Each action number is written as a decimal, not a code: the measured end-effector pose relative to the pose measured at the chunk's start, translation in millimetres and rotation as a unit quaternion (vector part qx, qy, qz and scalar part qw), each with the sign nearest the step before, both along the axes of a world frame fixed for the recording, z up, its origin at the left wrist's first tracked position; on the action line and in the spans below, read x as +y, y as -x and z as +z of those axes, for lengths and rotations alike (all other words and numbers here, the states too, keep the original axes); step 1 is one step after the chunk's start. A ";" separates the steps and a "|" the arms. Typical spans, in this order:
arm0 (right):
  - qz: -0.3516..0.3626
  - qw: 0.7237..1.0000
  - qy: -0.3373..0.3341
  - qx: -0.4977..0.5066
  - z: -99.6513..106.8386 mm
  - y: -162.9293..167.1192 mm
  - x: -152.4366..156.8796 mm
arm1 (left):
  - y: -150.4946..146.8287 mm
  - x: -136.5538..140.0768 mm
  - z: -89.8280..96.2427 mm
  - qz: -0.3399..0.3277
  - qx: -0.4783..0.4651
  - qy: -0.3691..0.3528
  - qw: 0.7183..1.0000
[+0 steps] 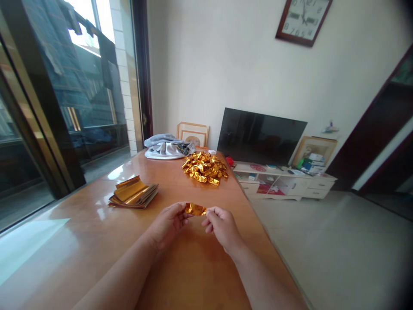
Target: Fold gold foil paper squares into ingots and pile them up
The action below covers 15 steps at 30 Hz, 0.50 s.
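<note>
A small folded piece of gold foil paper (195, 209) is held level between my two hands, just above the wooden table (193, 267). My left hand (169, 224) pinches its left end between thumb and fingers. At the right end, the thumb and forefinger of my right hand (222, 226) grip the tip, with the other fingers curled. Ahead and to the left lies a stack of gold foil sheets (134, 192), its top sheet bent up. Straight beyond my hands is a heap of folded gold foil pieces (204, 167).
Folded grey and white cloth (167, 146) lies at the table's far left end, near a framed picture (193, 134). A television (261, 135) stands on a low white cabinet (290, 185) beyond the table's right edge. A glass sliding door (80, 86) is on the left.
</note>
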State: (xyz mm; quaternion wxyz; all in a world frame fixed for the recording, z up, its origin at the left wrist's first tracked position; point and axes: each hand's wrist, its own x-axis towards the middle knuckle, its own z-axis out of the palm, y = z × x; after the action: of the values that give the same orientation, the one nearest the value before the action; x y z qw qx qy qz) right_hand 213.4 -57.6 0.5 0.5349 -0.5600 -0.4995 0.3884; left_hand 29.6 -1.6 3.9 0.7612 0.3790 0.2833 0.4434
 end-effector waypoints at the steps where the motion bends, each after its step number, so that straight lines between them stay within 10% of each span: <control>1: 0.008 1.000 -0.003 0.008 0.4 0.4 -0.5 | 0.3 0.3 1.0 0.005 -0.006 0.012 1.000; 15: -0.007 0.994 -0.108 -0.015 -0.9 15.1 -2.5 | 9.1 10.3 2.9 -0.007 -0.057 0.083 0.995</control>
State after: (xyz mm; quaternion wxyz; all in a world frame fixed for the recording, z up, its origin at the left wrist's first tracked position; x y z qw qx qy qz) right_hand 198.3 -60.1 -0.4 0.5873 -0.5084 -0.5424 0.3201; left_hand 20.5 8.7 6.8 0.8081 0.2903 0.2730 0.4338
